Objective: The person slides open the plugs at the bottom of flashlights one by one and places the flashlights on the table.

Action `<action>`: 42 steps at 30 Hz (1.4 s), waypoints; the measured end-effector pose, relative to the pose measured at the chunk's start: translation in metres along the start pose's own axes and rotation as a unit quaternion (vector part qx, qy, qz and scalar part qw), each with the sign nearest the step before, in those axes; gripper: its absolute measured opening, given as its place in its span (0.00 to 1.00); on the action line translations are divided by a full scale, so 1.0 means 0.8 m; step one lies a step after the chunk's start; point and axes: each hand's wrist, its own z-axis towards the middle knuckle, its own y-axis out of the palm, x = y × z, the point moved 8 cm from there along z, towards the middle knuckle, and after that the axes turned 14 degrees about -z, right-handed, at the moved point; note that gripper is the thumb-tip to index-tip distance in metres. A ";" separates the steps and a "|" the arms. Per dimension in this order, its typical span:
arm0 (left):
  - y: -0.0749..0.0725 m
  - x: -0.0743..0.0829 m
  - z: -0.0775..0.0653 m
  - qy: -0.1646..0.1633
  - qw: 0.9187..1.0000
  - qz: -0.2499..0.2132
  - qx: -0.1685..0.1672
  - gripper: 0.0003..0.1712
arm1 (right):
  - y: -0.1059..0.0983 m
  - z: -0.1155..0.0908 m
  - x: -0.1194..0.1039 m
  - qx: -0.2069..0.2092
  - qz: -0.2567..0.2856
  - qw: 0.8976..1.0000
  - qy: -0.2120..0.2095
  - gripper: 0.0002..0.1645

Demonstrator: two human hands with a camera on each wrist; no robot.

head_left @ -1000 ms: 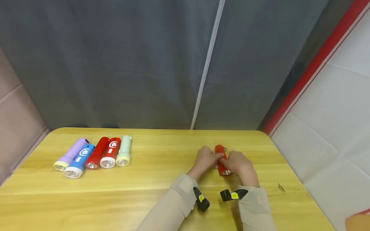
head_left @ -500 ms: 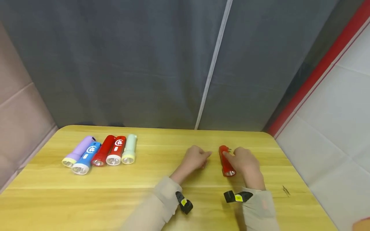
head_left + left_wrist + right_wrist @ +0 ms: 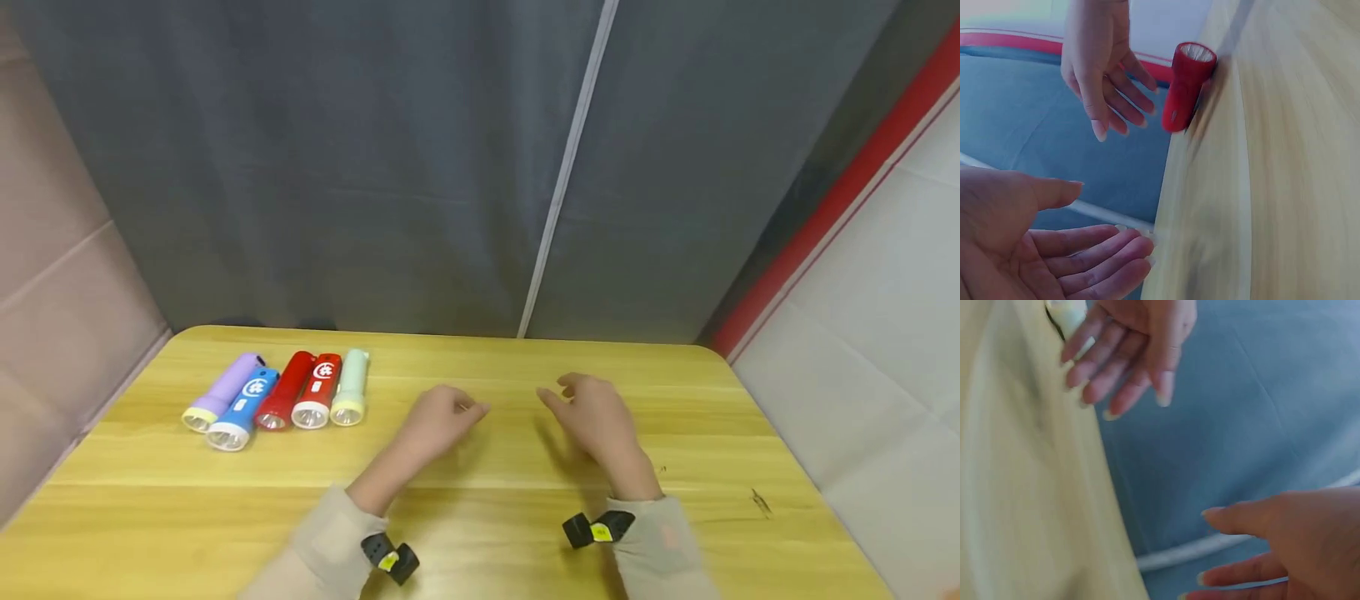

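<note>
Both hands hang over the wooden table with nothing held. My left hand is left of the middle, fingers loosely bent and thumb pointing inward; its palm side shows in the left wrist view. Across from it, my right hand has thumb and fingers spread apart. A red flashlight lies on the table by the right hand, apart from the fingers in the left wrist view; in the head view that hand hides it.
At the table's left lie several flashlights side by side: purple, blue, plain red, red with a white head and mint green. A grey curtain hangs behind the table, and a white panel stands at the right.
The left hand has drawn away leftward from the red flashlight. The right hand has let go of it and shifted slightly left. The head view has turned a little left.
</note>
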 end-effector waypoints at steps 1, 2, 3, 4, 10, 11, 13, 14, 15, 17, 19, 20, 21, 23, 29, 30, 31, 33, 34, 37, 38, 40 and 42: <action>-0.008 -0.001 -0.004 0.001 1.000 0.016 0.011 0.20 | 0.005 0.001 -0.008 0.000 0.008 1.000 -0.007 0.33; -0.016 -0.001 -0.009 0.002 0.999 0.030 0.021 0.20 | 0.011 0.003 -0.015 -0.001 0.014 1.000 -0.013 0.33; -0.024 -0.002 -0.013 0.003 0.998 0.049 0.033 0.19 | 0.017 0.004 -0.022 -0.004 0.021 1.000 -0.018 0.32; -0.033 -0.002 -0.018 0.004 0.997 0.068 0.043 0.19 | 0.022 0.005 -0.030 -0.007 0.029 0.999 -0.023 0.32; -0.091 -0.004 -0.032 0.005 0.982 0.162 0.093 0.20 | 0.045 0.007 -0.075 -0.029 0.070 0.995 -0.061 0.28; -0.101 -0.004 -0.033 0.009 0.978 0.179 0.104 0.20 | 0.047 0.008 -0.082 -0.033 0.075 0.994 -0.069 0.28; -0.121 -0.004 -0.032 0.015 0.969 0.211 0.123 0.20 | 0.051 0.008 -0.098 -0.044 0.084 0.992 -0.087 0.28; -0.130 -0.003 -0.031 0.022 0.964 0.230 0.134 0.20 | 0.054 0.009 -0.106 -0.051 0.088 0.990 -0.095 0.29; -0.138 -0.004 -0.029 0.025 0.960 0.243 0.139 0.20 | 0.056 0.009 -0.113 -0.057 0.091 0.989 -0.103 0.29; -0.152 -0.004 -0.024 0.033 0.954 0.261 0.145 0.19 | 0.061 0.010 -0.129 -0.071 0.099 0.985 -0.118 0.30; -0.165 -0.006 -0.017 0.032 0.951 0.271 0.144 0.19 | 0.066 0.012 -0.144 -0.085 0.107 0.982 -0.127 0.31; -0.171 -0.007 -0.012 0.029 0.951 0.273 0.141 0.19 | 0.068 0.012 -0.151 -0.090 0.108 0.981 -0.131 0.31; -0.177 -0.009 -0.007 0.023 0.952 0.273 0.137 0.19 | 0.071 0.013 -0.159 -0.094 0.111 0.980 -0.135 0.31; -0.188 -0.014 0.003 0.009 0.955 0.267 0.129 0.21 | 0.077 0.014 -0.172 -0.106 0.121 0.977 -0.137 0.32; -0.212 -0.034 0.030 -0.038 0.962 0.243 0.115 0.20 | 0.102 0.016 -0.204 -0.146 0.178 0.966 -0.118 0.33; -0.214 -0.037 0.034 -0.046 0.961 0.246 0.116 0.20 | 0.106 0.016 -0.208 -0.151 0.189 0.964 -0.111 0.34; -0.215 -0.039 0.037 -0.056 0.960 0.247 0.118 0.21 | 0.109 0.017 -0.211 -0.154 0.200 0.962 -0.105 0.34; -0.216 -0.044 0.043 -0.071 0.957 0.255 0.123 0.18 | 0.115 0.018 -0.219 -0.160 0.221 0.957 -0.093 0.35; -0.216 -0.046 0.046 -0.078 0.954 0.260 0.124 0.17 | 0.118 0.018 -0.222 -0.163 0.232 0.955 -0.087 0.35; -0.215 -0.049 0.055 -0.088 0.948 0.275 0.130 0.19 | 0.124 0.020 -0.235 -0.162 0.256 0.950 -0.076 0.34; -0.215 -0.050 0.057 -0.091 0.947 0.280 0.130 0.19 | 0.126 0.020 -0.239 -0.157 0.259 0.950 -0.073 0.33; -0.215 -0.052 0.062 -0.093 0.945 0.285 0.131 0.20 | 0.128 0.021 -0.247 -0.145 0.254 0.954 -0.068 0.31; -0.214 -0.053 0.065 -0.096 0.944 0.288 0.130 0.20 | 0.130 0.022 -0.256 -0.138 0.247 0.957 -0.065 0.30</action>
